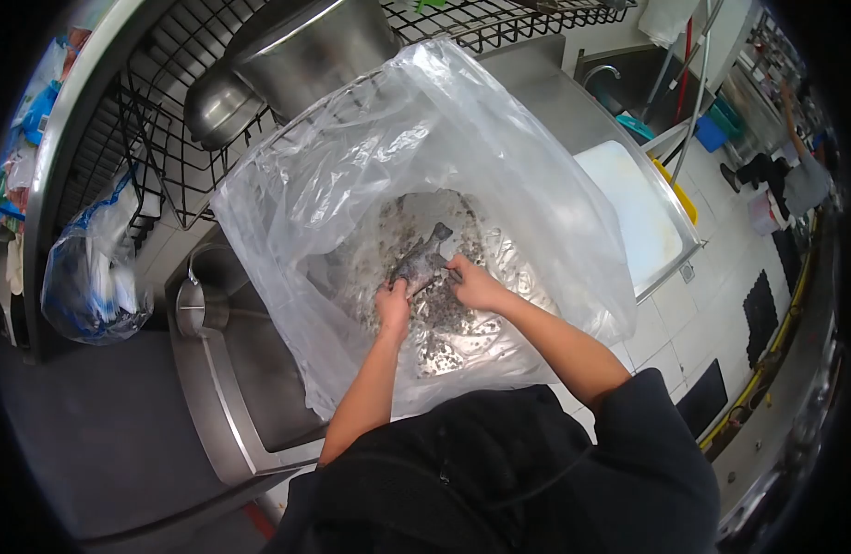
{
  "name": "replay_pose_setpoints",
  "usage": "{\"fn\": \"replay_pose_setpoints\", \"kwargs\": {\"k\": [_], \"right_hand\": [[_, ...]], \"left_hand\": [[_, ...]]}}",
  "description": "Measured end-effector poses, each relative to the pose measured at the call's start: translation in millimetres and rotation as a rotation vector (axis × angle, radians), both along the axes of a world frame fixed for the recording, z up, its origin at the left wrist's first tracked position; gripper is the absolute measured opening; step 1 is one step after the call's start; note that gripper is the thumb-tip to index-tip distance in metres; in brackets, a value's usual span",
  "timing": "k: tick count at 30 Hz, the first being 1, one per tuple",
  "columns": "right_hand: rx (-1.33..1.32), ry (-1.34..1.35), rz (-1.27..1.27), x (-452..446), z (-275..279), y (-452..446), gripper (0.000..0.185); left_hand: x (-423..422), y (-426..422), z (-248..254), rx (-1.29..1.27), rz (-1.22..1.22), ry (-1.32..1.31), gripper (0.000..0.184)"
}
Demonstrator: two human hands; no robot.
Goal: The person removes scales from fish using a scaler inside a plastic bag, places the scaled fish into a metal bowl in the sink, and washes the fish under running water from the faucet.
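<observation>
A dark grey fish (418, 262) is held inside a large clear plastic bag (555, 212), tail pointing up and away from me. My left hand (394, 307) is closed around its lower end, with the thumb on its side. My right hand (478, 284) is closed at the fish's right side, fingertips close against it. Whatever lies in those right fingers is too small to make out. Beneath the fish, many small dark flecks like scales (444, 319) lie over the wet, shiny bottom of the bag.
A steel sink (259, 369) with a steel pot (202, 305) lies left of the bag. Large steel pots (314, 55) rest on a wire rack behind. To the right are a white cutting board (628, 212) and a tap (605, 72). Another person (804, 180) is far right.
</observation>
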State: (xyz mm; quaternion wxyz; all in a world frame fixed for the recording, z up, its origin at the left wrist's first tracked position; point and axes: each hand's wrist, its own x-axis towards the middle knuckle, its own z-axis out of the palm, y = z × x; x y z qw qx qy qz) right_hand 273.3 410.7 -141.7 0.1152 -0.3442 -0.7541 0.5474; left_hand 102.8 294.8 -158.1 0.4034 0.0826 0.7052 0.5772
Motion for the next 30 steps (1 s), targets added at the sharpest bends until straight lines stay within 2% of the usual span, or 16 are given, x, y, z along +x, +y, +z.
{"fn": "replay_pose_setpoints", "kwargs": {"k": [3,5,7,8,10,12,14,17,19,21,23,25,27,28,29,30], "right_hand": [[0.023,-0.057,0.102,-6.6,-7.5,-20.8,0.044],[0.005,-0.03,0.15,-0.9,9.8,-31.2,0.045],[-0.012,-0.063,0.132,8.0,23.7,-22.5,0.045],[0.018,-0.071,0.014,1.9,20.1,-14.7,0.045],[-0.001,-0.059,-0.01,-5.9,-1.6,-19.9,0.045],[0.007,-0.144,0.044,-9.1,0.4,-37.9,0.046],[0.026,-0.083,0.06,-0.2,1.0,-31.4,0.046],[-0.016,-0.019,-0.003,3.5,-4.6,-14.5,0.046],[0.039,-0.073,-0.151,-5.3,8.9,-6.6,0.046],[0.022,-0.093,-0.109,-0.8,12.0,-31.4,0.044],[0.064,-0.067,0.158,6.5,27.7,-49.6,0.044],[0.021,-0.093,0.153,3.4,27.8,-34.2,0.042],[0.14,-0.11,-0.134,-2.0,16.5,-13.6,0.04],[0.148,-0.214,-0.092,-3.7,12.8,-16.5,0.04],[0.155,-0.206,-0.111,-0.4,17.3,-27.7,0.04],[0.136,-0.203,-0.009,3.7,24.0,-48.0,0.04]], "left_hand": [[-2.7,4.6,-11.0,0.013,0.0,0.153,0.021],[-12.5,1.4,-24.0,-0.001,-0.03,0.199,0.034],[-19.3,-2.1,-39.2,-0.041,-0.03,0.224,0.036],[-19.2,0.6,-41.1,-0.063,-0.05,0.258,0.039],[-11.1,1.9,-38.5,-0.039,-0.048,0.241,0.04],[-14.4,7.3,-34.1,0.001,-0.029,0.235,0.042],[-18.2,5.0,-35.4,-0.023,0.001,0.198,0.046],[-13.1,-0.7,-31.8,-0.105,-0.051,0.235,0.048],[-8.2,-0.3,-38.4,-0.133,-0.063,0.286,0.049],[-12.5,11.1,-40.3,-0.13,-0.06,0.352,0.05],[-15.2,9.5,-40.0,-0.056,-0.029,0.337,0.051],[-10.7,4.0,-17.3,-0.087,-0.069,0.312,0.05],[-1.1,2.0,-12.7,-0.098,-0.15,0.291,0.05],[-0.5,2.2,-19.6,-0.086,-0.12,0.321,0.048],[-3.8,7.0,-23.4,-0.064,-0.083,0.356,0.046],[-8.0,12.3,-26.8,-0.05,-0.084,0.365,0.046]]}}
